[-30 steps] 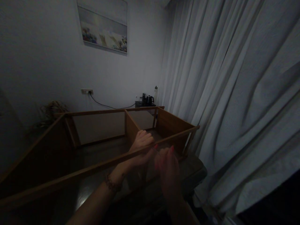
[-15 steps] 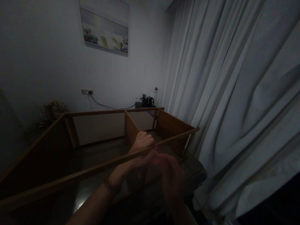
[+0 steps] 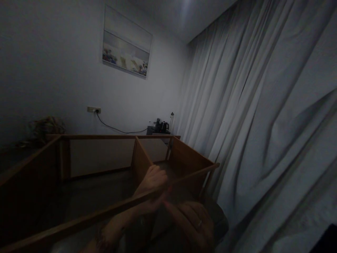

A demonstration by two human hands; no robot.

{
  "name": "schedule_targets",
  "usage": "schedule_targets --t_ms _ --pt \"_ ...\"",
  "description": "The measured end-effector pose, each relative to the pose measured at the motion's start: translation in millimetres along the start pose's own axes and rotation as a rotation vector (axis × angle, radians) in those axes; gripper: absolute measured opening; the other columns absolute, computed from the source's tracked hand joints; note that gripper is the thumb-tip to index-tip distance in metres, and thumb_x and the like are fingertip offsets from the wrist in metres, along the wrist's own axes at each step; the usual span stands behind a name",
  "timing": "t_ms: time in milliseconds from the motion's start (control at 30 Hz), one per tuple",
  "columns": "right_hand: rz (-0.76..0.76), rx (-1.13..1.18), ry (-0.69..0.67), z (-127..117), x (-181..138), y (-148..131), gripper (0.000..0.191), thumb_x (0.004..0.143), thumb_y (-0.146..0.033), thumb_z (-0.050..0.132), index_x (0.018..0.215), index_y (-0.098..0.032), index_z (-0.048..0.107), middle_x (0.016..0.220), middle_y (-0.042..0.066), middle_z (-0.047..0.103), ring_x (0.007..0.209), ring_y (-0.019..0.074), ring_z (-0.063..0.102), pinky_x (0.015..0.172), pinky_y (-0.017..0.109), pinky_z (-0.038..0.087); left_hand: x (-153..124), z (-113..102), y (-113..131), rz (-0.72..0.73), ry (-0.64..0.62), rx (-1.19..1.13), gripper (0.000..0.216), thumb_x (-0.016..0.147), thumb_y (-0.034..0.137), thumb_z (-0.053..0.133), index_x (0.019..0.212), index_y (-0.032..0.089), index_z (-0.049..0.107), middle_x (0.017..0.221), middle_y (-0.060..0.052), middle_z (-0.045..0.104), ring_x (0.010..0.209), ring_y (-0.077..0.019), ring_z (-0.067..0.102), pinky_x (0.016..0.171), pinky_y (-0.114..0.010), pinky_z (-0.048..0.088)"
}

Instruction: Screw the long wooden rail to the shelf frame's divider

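Note:
A wooden frame (image 3: 105,212) with a long front rail and an upright divider (image 3: 143,154) lies in front of me. My left hand (image 3: 154,179) is closed on the front rail near the divider, with its forearm passing below the rail and its knuckles showing behind it. Just in front of the rail is my right hand (image 3: 193,221), a ring on one finger. Its fingers are curled, and the thumb and fingertips come close to my left fingertips. Whatever they pinch is lost in blur and dim light.
Grey curtains (image 3: 237,123) hang along the right side. Against the back wall, a small dark table (image 3: 150,130) carries a black kettle (image 3: 164,126). A cable (image 3: 118,131) runs there from the wall socket (image 3: 93,109). Dried plants (image 3: 46,126) stand at the left.
The view has tilted up, so the frame sits lower. My right hand has turned, its back and ring now showing. My left hand stays on the rail.

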State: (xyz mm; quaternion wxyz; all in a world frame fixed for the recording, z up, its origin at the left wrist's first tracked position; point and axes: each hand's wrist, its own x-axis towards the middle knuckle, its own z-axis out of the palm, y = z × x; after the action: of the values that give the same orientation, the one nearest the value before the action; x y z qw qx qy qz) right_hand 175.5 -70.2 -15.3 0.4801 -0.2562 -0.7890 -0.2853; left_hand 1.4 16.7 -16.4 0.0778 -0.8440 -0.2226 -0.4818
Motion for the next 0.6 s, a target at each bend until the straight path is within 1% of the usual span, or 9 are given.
schedule_targets --t_ms 67,133,233,300,367,433,467,533,600 --pt "-0.074 0.008 -0.042 -4.5 7.6 4.3 0.03 0.098 -0.017 0.042 0.112 -0.019 0.069 0.078 0.003 0.074 0.071 0.0152 0.066 0.068 0.027 0.051 0.3 0.2 0.4 0.01 0.011 -0.008 0.012 0.087 0.022 0.043 0.075 0.021 0.043 0.071 -0.003 0.05 0.073 -0.0203 0.042 0.07 -0.038 0.033" --pt "-0.113 0.038 -0.073 -6.8 15.1 6.3 0.026 0.097 -0.017 0.046 0.108 -0.017 0.07 0.077 0.003 0.073 0.07 0.0145 0.067 0.067 0.025 0.052 0.7 -0.3 1.4 0.01 0.012 -0.019 0.011 0.086 0.021 0.042 0.076 0.021 0.043 0.072 -0.003 0.051 0.074 -0.0204 0.041 0.07 -0.038 0.033" --pt "-0.088 0.123 -0.056 -4.6 19.5 5.9 0.021 0.096 -0.024 0.05 0.1 -0.018 0.071 0.072 0.003 0.071 0.063 0.0146 0.065 0.063 0.025 0.053 0.8 -0.4 1.9 0.01 0.008 -0.021 0.011 0.086 0.022 0.042 0.075 0.02 0.042 0.071 -0.003 0.05 0.073 -0.0202 0.041 0.07 -0.038 0.033" --pt "0.012 0.198 -0.035 -0.5 16.4 4.4 0.025 0.098 -0.029 0.048 0.091 -0.02 0.071 0.07 0.003 0.068 0.063 0.015 0.064 0.061 0.025 0.053 0.4 0.3 1.1 0.017 0.006 -0.008 0.012 0.086 0.023 0.043 0.074 0.021 0.042 0.07 -0.002 0.05 0.072 -0.0199 0.041 0.069 -0.038 0.034" --pt "0.152 0.29 -0.04 4.7 10.5 2.2 0.023 0.096 -0.026 0.05 0.086 -0.022 0.07 0.071 0.002 0.066 0.063 0.0138 0.064 0.059 0.022 0.052 -0.1 1.0 0.0 0.018 0.01 0.001 0.012 0.086 0.023 0.044 0.074 0.021 0.042 0.07 -0.002 0.049 0.072 -0.0201 0.042 0.07 -0.038 0.034" --pt "0.285 0.411 -0.065 10.5 3.8 -1.7 0.016 0.092 -0.021 0.055 0.09 -0.024 0.07 0.074 0.001 0.065 0.064 0.012 0.064 0.058 0.018 0.052 -0.4 1.0 -0.4 0.014 0.009 -0.002 0.012 0.086 0.023 0.043 0.075 0.021 0.042 0.07 -0.003 0.05 0.073 -0.0204 0.042 0.07 -0.038 0.034" --pt "0.355 0.483 -0.055 13.5 0.5 -4.6 0.015 0.09 -0.02 0.057 0.095 -0.025 0.07 0.075 0.0 0.065 0.063 0.0112 0.065 0.058 0.017 0.052 -0.3 0.6 -0.3 0.013 0.01 -0.006 0.011 0.086 0.023 0.043 0.075 0.021 0.042 0.07 -0.003 0.05 0.073 -0.0205 0.042 0.07 -0.038 0.034" --pt "0.533 0.63 0.008 19.5 -5.9 -12.0 0.016 0.09 -0.022 0.059 0.103 -0.026 0.067 0.078 -0.001 0.066 0.065 0.0111 0.066 0.058 0.016 0.053 0.1 -0.5 0.6 0.018 0.011 -0.012 0.011 0.086 0.023 0.042 0.075 0.021 0.043 0.07 -0.003 0.05 0.072 -0.0205 0.042 0.07 -0.038 0.033" --pt "0.727 0.75 0.05 24.1 -11.8 -19.7 0.016 0.09 -0.029 0.06 0.105 -0.026 0.064 0.084 0.001 0.069 0.07 0.0126 0.068 0.061 0.017 0.055 0.5 -1.6 1.8 0.016 0.007 -0.017 0.011 0.086 0.023 0.041 0.075 0.021 0.043 0.07 -0.003 0.05 0.072 -0.0205 0.041 0.069 -0.038 0.033"
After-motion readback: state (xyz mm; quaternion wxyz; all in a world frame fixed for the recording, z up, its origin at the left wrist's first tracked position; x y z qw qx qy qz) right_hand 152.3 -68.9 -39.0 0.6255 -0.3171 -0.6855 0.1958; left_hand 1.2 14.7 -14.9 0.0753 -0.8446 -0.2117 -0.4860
